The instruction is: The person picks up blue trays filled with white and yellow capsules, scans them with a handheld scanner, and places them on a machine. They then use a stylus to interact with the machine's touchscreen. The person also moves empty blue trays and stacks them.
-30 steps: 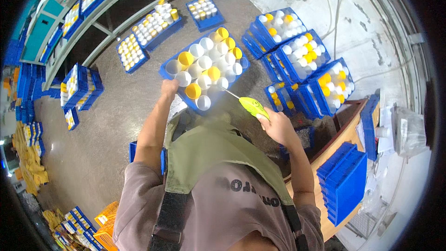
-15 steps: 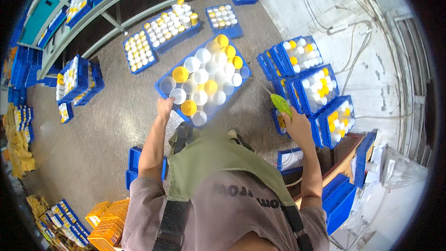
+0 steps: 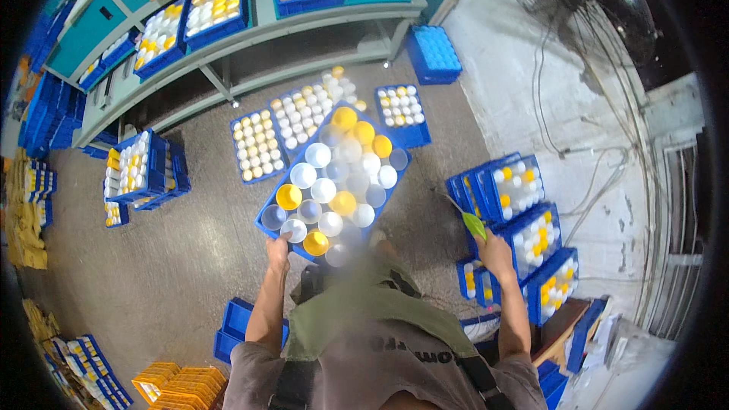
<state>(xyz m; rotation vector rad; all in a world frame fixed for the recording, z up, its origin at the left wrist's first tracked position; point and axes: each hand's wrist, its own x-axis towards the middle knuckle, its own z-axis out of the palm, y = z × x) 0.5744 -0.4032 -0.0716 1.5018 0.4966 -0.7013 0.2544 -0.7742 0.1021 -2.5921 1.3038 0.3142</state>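
blue tray: white, yellow, clear cups | left hand grips corner | right hand holds green-handled tool

the view comes from the left of two fisheye cameras worn on the head, looking steeply down over the apron toward the floor. the wearer's body is nearest, filling the lower edge. the blue tray is near, about mid-picture; the surface stands farther off at the top, the white wall at the right. straight edges bend toward the dark rim.
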